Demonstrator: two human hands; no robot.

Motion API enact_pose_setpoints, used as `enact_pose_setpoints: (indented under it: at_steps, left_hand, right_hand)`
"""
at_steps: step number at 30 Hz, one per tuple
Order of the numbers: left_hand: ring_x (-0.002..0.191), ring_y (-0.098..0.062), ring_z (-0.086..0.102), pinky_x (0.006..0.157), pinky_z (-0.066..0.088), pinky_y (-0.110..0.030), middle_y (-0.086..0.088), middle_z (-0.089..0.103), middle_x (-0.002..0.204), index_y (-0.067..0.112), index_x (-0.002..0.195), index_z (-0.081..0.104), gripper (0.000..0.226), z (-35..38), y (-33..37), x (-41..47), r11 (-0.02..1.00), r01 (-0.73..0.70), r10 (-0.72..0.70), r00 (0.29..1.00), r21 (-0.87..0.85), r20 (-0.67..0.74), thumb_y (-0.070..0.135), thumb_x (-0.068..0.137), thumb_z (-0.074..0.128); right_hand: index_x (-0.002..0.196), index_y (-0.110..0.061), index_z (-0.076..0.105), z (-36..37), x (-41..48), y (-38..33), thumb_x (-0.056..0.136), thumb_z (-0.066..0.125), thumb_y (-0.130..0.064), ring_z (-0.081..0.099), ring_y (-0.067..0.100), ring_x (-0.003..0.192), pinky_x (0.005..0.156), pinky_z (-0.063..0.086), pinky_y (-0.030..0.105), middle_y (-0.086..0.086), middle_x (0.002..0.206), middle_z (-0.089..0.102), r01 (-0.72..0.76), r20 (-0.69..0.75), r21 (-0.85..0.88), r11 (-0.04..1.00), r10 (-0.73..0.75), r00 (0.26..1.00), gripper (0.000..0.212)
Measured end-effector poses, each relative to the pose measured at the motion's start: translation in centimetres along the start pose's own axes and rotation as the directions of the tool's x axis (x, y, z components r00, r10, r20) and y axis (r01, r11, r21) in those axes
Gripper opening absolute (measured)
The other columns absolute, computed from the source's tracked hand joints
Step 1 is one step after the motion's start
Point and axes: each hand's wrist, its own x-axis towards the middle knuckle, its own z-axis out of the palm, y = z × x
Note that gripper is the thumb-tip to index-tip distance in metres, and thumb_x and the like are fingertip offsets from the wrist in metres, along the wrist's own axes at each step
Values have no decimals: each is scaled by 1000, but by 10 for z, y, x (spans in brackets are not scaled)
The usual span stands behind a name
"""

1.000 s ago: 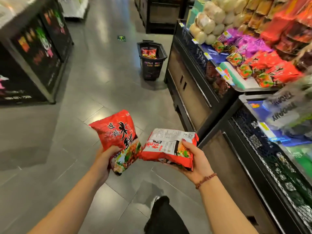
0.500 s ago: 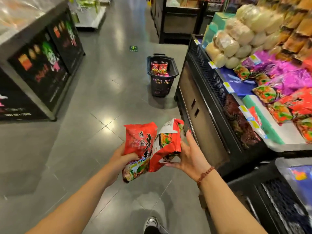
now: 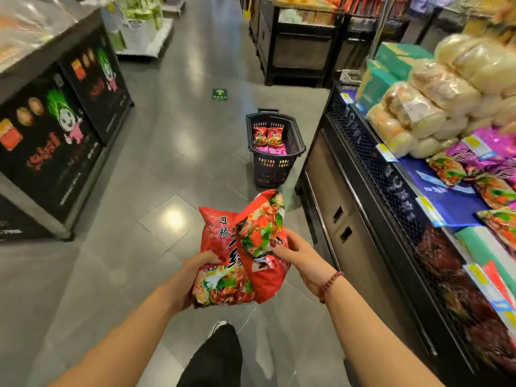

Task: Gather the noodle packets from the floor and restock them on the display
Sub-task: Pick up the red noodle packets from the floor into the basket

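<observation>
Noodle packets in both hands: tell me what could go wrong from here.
1. The right packet overlaps the left packet, and the right hand and left hand each grip only a packet's lower part. Pressed together, one could slip and drop to the floor.
2. The basket stands on the floor ahead, close to the display. Walking with eyes on the packets, the person might kick it.

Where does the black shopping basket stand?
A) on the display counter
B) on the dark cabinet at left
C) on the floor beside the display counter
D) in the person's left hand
C: the black basket sits on the grey floor next to the display counter, packets inside.
</observation>
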Motion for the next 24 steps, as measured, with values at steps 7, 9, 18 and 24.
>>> enact_pose_setpoints:
  at_steps: [7, 9, 18, 24]
  left_hand:
    - [78, -32, 72, 62, 61, -40, -18, 73, 99, 8, 113, 60, 95, -35, 97, 94, 997, -42, 45, 998, -63, 49, 29, 27, 93]
    - [81, -32, 73, 62, 59, -37, -17, 73, 100, 10, 117, 57, 108, -38, 117, 119, 998, -62, 64, 995, -34, 81, 36, 21, 97]
    - [87, -32, 72, 66, 59, -37, -16, 73, 102, 11, 119, 55, 89, -42, 194, 261, 999, -25, 25, 1000, -29, 7, 24, 38, 87]
    - [80, -27, 73, 62, 59, -34, -13, 75, 98, 8, 122, 56, 67, -30, 265, 381, 993, -36, 24, 994, -111, -110, 9, 58, 75]
  right_hand:
    - [117, -8, 63, 2, 112, -57, 77, 70, -37, 70, 17, 94, 78, 55, 27, 6, 105, 73, -9, -144, 53, 999, 17, 989, 50]
    - [117, -7, 63, -2, 136, -62, 70, 72, -40, 69, 24, 100, 88, 54, 37, 9, 108, 72, -19, -172, 135, 991, 43, 984, 57]
    - [117, -8, 61, -73, 275, -100, 82, 67, -22, 69, 26, 100, 87, 54, 40, 10, 108, 72, -17, -203, 202, 979, 59, 977, 38]
    - [107, -3, 66, -149, 394, -141, 85, 68, -9, 71, 27, 90, 77, 58, 37, 12, 98, 74, 19, -355, 258, 966, 76, 932, 23]
